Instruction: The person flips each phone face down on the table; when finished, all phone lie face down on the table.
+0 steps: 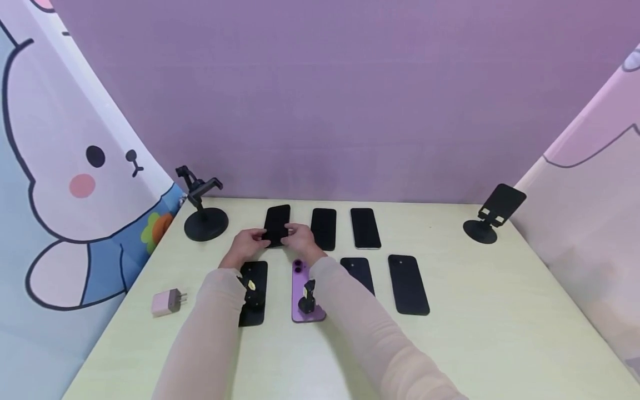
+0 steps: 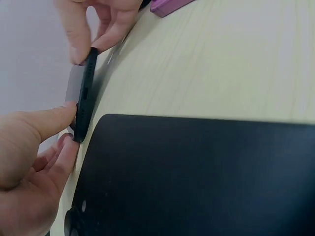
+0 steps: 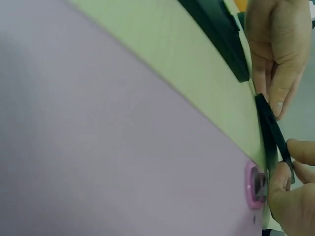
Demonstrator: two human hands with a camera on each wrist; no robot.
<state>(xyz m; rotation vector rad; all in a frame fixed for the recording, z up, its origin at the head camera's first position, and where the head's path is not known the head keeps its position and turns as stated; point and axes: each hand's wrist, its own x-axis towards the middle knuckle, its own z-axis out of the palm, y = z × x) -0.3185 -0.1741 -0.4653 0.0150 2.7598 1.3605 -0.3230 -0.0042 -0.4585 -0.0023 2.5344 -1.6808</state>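
A black smartphone [image 1: 277, 221] at the back left is held between both hands, its near end tipped up off the table. My left hand [image 1: 246, 244] pinches its left corner with the thumb on one face and fingers on the other, as the left wrist view shows at the phone's edge [image 2: 85, 96]. On the opposite corner, my right hand [image 1: 302, 242] pinches it between thumb and fingers. Below my left hand lies a black phone [image 1: 258, 272], back up. A purple phone [image 1: 298, 289], also back up, lies below my right hand.
Two more black phones, one in the middle [image 1: 324, 229] and one to its right [image 1: 365, 229], lie at the back. Nearer are two dark phones [image 1: 358, 273] [image 1: 409, 284], backs up. Black stands [image 1: 206, 224] [image 1: 501, 205] flank the table; a pink charger plug [image 1: 166, 303] sits left.
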